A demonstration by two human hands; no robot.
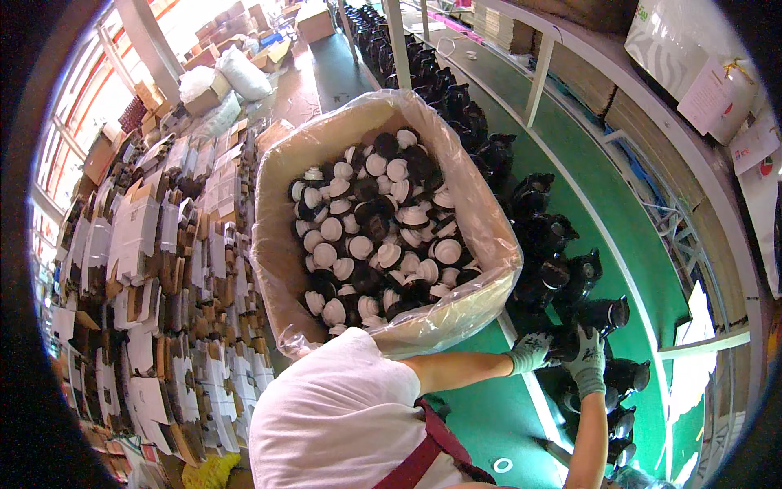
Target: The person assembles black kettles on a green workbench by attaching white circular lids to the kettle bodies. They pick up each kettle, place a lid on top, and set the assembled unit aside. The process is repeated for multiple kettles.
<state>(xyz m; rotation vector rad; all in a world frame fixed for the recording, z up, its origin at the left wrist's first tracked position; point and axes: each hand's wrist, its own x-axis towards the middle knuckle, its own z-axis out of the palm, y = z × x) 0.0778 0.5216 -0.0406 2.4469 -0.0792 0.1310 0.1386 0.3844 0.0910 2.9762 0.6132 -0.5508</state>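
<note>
My left hand point(531, 352), in a pale grey work glove, reaches across from the left to a glossy black jug-shaped body point(562, 345) on the green belt. On the other side of that body is my right hand point(588, 363), gloved alike, its fingers bent over the black surface. Both hands grip it between them; the fingertips are partly hidden. Another black jug-shaped body point(604, 314) lies just beyond my right fingers. Several more point(629, 375) stand close by on the near side of my hands.
A large carton point(281, 175) lined with clear plastic stands left of the belt, full of white and black round caps point(391, 232). Flattened cardboard point(134, 232) is stacked at the left. The green conveyor point(590, 196) carries a long row of black bodies. A shelf post point(540, 80) rises beside it.
</note>
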